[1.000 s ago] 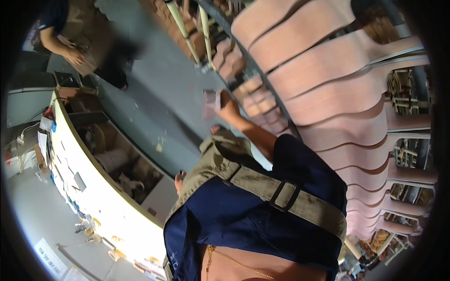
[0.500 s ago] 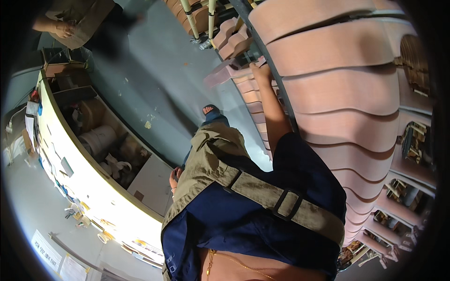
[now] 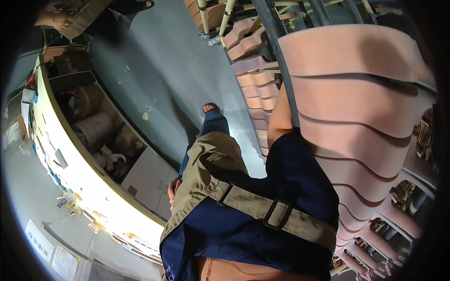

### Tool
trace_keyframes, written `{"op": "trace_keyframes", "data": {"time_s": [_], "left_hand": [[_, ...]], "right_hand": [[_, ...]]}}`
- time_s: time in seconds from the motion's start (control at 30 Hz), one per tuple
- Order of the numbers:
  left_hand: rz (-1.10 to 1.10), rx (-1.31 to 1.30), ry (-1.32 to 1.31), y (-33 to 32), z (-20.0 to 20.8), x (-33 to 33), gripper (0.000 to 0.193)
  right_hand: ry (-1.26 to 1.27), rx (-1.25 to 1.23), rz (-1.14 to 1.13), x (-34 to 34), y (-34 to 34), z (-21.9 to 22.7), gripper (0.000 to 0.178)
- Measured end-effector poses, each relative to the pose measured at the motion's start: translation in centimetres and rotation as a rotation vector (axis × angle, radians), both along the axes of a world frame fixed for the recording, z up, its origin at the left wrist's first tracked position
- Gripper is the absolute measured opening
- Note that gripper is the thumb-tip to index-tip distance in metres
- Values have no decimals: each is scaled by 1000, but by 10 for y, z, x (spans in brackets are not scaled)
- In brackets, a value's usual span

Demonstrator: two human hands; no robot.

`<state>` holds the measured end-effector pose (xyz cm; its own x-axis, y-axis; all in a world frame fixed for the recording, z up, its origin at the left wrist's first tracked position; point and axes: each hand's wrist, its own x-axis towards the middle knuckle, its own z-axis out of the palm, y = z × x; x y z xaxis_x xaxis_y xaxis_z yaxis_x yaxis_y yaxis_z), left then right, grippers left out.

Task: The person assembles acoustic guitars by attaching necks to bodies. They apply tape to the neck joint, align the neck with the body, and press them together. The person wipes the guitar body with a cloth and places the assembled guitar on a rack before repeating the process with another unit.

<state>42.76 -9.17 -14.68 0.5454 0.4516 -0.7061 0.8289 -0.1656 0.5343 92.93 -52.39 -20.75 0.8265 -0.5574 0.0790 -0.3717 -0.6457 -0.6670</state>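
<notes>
**While reaching in behind the rack's dark post [image 3: 288, 84], right hand out of sight**

Nearest, below the grip: navy top [image 3: 225, 236] and khaki apron [image 3: 211, 150]. Low to the left of the reach, left hand [image 3: 173, 189] down beside the apron; only partly visible, impossible to tell whether parted, closed or holding anything.

Right forearm [image 3: 278, 114] stretched forward and cut off by the post; grip hidden, so no telling whether clamped on a piece or free. Just left of the hidden grip, the mauve curved piece [image 3: 252, 65], lying among smaller curved pieces [image 3: 260, 105]; contact with fingers not visible. Across the post, right of the grip, large pinkish wavy panels [image 3: 347, 96] in an overlapping row.

By judgement, mostly done: mauve piece in line with its neighbours, apparently supported there. Seemingly left: release, if not already made, and any final straightening.

Farther off, well left of the grip, a bright workbench [image 3: 103, 201]. Farthest, upper left, another person's hand [image 3: 62, 20].
</notes>
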Motion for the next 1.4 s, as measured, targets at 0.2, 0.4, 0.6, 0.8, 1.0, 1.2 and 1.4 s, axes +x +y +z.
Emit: {"op": "trace_keyframes", "data": {"time_s": [0.2,0.4,0.6,0.8,1.0,1.2,1.4], "left_hand": [[-128,19,-12,3,9,2,18],[-260,66,-72,-8,20,3,17],[-196,12,17,1,33,16,26],[-79,12,96,0,36,26,35],[-38,-63,56,8,7,83,45],[136,-143,-59,13,-10,89,54],[496,-332,-141,51,0,99,63]], "right_hand": [[6,-18,-9,15,5,-11,28],[4,-28,-7,42,13,-23,25],[-23,-105,-79,101,-1,-35,22],[-38,-73,-167,120,1,-46,20],[-300,-139,41,68,86,-90,18],[-22,1495,444,-53,219,-6,49],[-545,1256,945,-137,214,217,51]]}}
